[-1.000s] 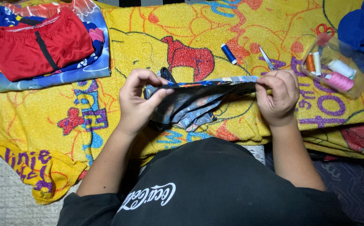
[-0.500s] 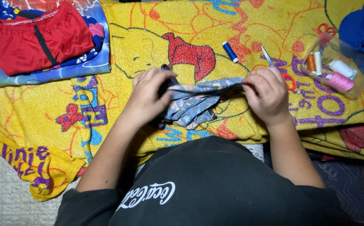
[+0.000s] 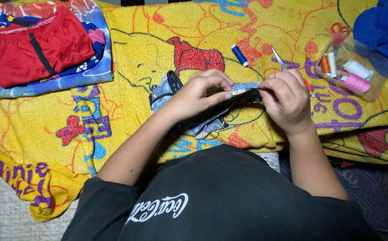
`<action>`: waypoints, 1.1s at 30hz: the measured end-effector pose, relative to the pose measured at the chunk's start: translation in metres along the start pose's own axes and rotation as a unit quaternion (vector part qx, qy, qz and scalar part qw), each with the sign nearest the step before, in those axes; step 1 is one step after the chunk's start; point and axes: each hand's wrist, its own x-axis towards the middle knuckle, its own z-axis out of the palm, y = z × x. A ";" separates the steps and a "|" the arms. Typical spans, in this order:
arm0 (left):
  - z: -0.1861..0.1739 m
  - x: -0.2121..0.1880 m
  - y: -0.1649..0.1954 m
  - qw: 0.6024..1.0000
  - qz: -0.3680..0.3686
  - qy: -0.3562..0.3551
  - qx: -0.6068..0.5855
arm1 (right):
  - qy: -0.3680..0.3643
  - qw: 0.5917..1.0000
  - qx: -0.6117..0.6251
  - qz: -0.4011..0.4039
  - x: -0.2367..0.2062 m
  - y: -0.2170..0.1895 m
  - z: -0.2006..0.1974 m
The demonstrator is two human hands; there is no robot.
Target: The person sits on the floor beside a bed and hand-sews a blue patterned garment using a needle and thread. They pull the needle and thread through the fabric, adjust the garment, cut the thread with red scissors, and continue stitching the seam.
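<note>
A small patterned grey-blue garment (image 3: pixel 208 122) with a black band lies bunched on a yellow cartoon-print towel (image 3: pixel 127 58). My left hand (image 3: pixel 198 94) pinches its upper edge from the left. My right hand (image 3: pixel 285 100) pinches the same edge from the right, fingers closed tight on the cloth. The two hands sit close together, almost touching. Whether a needle is held I cannot tell.
A blue thread spool (image 3: pixel 239 55) and scissors (image 3: pixel 279 59) with red handles lie beyond my hands. A clear box (image 3: pixel 372 62) of thread spools stands at right. Folded red shorts (image 3: pixel 33 44) on a stack rest at far left. Blue cloth (image 3: pixel 379 27) lies top right.
My hands have come closer together along the garment's edge, which was stretched wide a second ago. The cloth now bunches below them.
</note>
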 end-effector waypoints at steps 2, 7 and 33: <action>0.002 -0.002 -0.001 0.996 -0.029 0.008 -0.084 | 0.005 1.000 0.003 -0.007 -0.001 0.000 -0.002; -0.001 -0.004 0.004 0.986 -0.093 0.020 -0.134 | 0.012 1.000 0.004 -0.013 -0.001 0.002 -0.001; 0.007 -0.012 -0.004 0.946 -0.203 0.019 -0.253 | 0.014 0.840 0.415 0.349 0.005 -0.003 -0.014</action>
